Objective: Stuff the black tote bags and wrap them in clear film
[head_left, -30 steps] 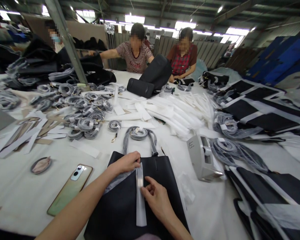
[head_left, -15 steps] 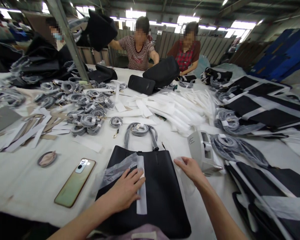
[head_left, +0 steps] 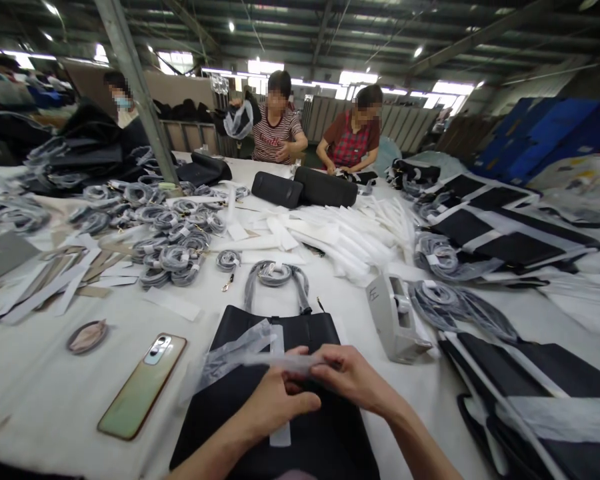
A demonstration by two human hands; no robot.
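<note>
A black bag (head_left: 325, 427) lies flat in front of me, its wrapped handles (head_left: 303, 287) pointing away. A white strip (head_left: 281, 433) runs lengthwise down its middle. Across the bag's upper part stretches a translucent sheet (head_left: 240, 351). My right hand (head_left: 353, 377) pinches the sheet's right end above the bag. Just left of it, my left hand (head_left: 283, 400) is over the strip and under the sheet's edge, thumb apart from the fingers; its fingertips are partly hidden, so its hold is unclear.
A phone (head_left: 143, 387) and a small round dish (head_left: 87, 337) lie at left. A tape dispenser (head_left: 397, 320) stands right of the bag. Coiled straps (head_left: 175, 257), white strips (head_left: 340, 233) and wrapped black bags (head_left: 555, 373) surround the work area. Two people stand across the table.
My right hand has moved left over the bag, drawing the sheet's edge across. My left hand has lifted from flat on the strip. The view has tilted up slightly.
</note>
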